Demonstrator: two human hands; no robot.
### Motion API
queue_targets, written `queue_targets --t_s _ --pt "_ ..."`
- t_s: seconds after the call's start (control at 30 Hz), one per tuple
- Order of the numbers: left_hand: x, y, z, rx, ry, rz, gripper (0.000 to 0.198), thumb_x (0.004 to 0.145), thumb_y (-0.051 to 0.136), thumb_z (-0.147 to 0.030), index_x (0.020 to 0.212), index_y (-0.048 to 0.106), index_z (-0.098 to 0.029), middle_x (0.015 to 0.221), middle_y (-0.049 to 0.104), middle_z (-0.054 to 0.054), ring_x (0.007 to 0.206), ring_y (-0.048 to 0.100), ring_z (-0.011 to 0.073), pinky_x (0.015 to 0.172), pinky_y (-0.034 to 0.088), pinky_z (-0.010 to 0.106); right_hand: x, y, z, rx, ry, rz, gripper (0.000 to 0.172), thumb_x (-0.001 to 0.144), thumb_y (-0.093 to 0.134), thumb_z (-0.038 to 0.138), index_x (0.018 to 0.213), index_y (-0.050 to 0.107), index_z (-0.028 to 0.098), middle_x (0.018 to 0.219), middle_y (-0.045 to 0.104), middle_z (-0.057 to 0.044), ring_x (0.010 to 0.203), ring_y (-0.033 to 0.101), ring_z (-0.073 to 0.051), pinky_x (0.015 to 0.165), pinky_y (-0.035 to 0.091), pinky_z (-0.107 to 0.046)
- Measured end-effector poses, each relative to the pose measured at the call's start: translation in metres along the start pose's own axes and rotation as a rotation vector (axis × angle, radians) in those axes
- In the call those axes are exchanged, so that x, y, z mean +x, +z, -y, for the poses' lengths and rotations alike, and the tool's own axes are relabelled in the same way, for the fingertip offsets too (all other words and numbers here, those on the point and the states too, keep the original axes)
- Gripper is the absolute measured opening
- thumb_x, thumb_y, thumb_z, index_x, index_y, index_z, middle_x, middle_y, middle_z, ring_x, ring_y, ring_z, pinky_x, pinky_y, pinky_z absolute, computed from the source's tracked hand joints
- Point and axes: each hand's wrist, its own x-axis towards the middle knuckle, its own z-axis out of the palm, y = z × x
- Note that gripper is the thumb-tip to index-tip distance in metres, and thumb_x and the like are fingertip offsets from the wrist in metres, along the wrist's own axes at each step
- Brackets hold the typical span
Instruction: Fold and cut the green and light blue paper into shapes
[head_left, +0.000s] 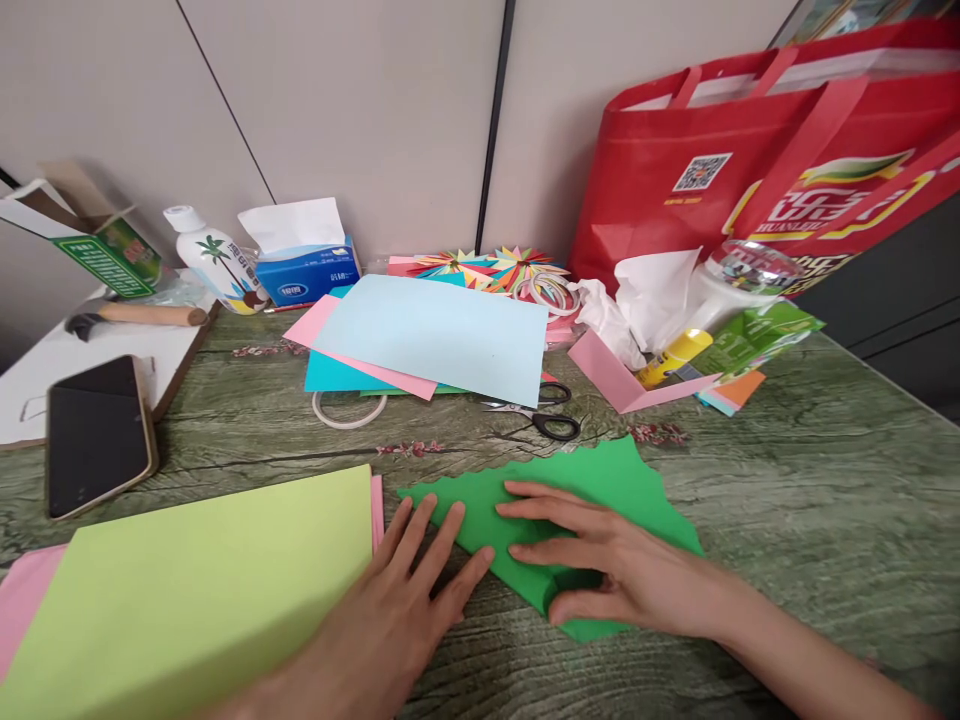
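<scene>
A green sheet of paper (592, 470) with wavy cut edges lies on the table in front of me, its lower part seemingly folded or lifted. My left hand (397, 600) is spread, its fingertips on the sheet's pointed left end and lower left edge. On the middle of the same sheet rests my right hand (600, 555), fingers apart, the thumb at the lower edge; what lies under its palm is hidden. Black-handled scissors (555, 410) lie just behind the green sheet. A yellow-green sheet stack (217, 580) is left of my left hand, with pink paper below it.
Light blue paper (442, 330) tops a pile at the back, beside a tape roll (349, 410). Further left are a phone (99, 435), a hammer (142, 315), a bottle (214, 260) and a tissue box (307, 270). A glue stick (679, 355) and red bag (675, 170) stand right.
</scene>
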Motion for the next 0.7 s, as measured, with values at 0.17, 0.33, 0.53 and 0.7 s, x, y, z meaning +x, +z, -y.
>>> queue_targets --t_s 0.17,0.33,0.53,0.7 --pt "-0.0024 0.0011 -0.0015 -0.030 -0.013 0.033 0.073 0.079 0.056 -0.036 0.143 0.023 -0.022 0.145 0.032 0.016 0.133 0.021 0.0388 0.104 0.019 0.056 0.0002 -0.0012 0.0013 -0.004 0.019 0.006 0.053 0.080 0.061 0.041 0.128 0.050 0.022 0.141 0.040 -0.011 0.136 0.023 -0.025 0.107 0.031 -0.044" --pt "-0.0018 -0.0026 -0.0029 -0.054 -0.007 0.050 0.074 0.080 0.056 -0.035 0.143 0.021 -0.021 0.149 0.024 0.015 0.136 0.010 0.0397 0.105 0.018 0.058 0.0000 -0.0022 0.0007 -0.017 0.058 0.032 0.058 0.079 0.061 0.044 0.131 0.047 0.021 0.143 0.037 -0.011 0.137 0.020 -0.026 0.108 0.029 -0.046" --pt "0.0012 0.0036 -0.0024 -0.012 -0.052 -0.036 0.074 0.075 0.067 -0.029 0.140 0.029 -0.026 0.148 0.027 0.012 0.137 0.013 0.0350 0.106 0.023 0.054 -0.0003 -0.0030 -0.0012 0.008 0.084 0.006 0.061 0.079 0.062 0.042 0.133 0.043 0.022 0.143 0.037 -0.011 0.137 0.017 -0.026 0.108 0.027 -0.048" --pt "0.0032 0.0070 -0.0014 -0.021 -0.040 -0.058 0.091 0.062 0.073 -0.049 0.139 0.032 -0.022 0.147 0.028 0.016 0.136 0.014 0.0369 0.105 0.023 0.056 -0.0008 -0.0029 -0.0021 0.018 0.099 -0.007 0.061 0.079 0.062 0.043 0.133 0.043 0.022 0.143 0.036 -0.010 0.137 0.017 -0.026 0.109 0.026 -0.049"
